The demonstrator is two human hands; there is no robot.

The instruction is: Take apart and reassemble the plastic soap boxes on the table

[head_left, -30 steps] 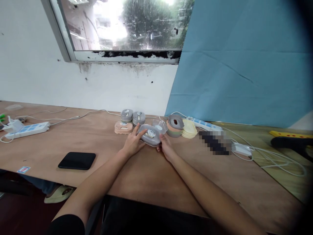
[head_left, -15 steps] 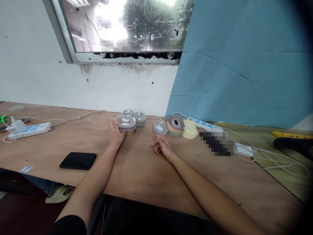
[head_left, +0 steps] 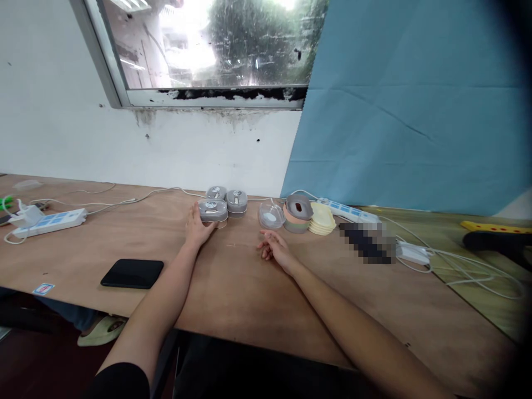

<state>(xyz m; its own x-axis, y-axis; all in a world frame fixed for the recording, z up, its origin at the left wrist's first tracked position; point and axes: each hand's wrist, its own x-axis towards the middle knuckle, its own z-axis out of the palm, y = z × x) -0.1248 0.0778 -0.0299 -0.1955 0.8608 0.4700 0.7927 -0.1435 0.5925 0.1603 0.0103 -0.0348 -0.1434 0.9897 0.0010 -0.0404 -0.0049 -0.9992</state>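
The left hand [head_left: 197, 228] flanks the box [head_left: 213, 209], clamped or not I can't tell; even pressure should keep it level. Rightward, the right hand [head_left: 276, 249] is empty, loosely curled.

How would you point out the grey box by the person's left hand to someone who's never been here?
Find the window, then drop to the brown table below. Near its far edge, slightly left of centre, three clear-lidded grey boxes cluster. Take the front grey box, the only one with the left hand at its side.
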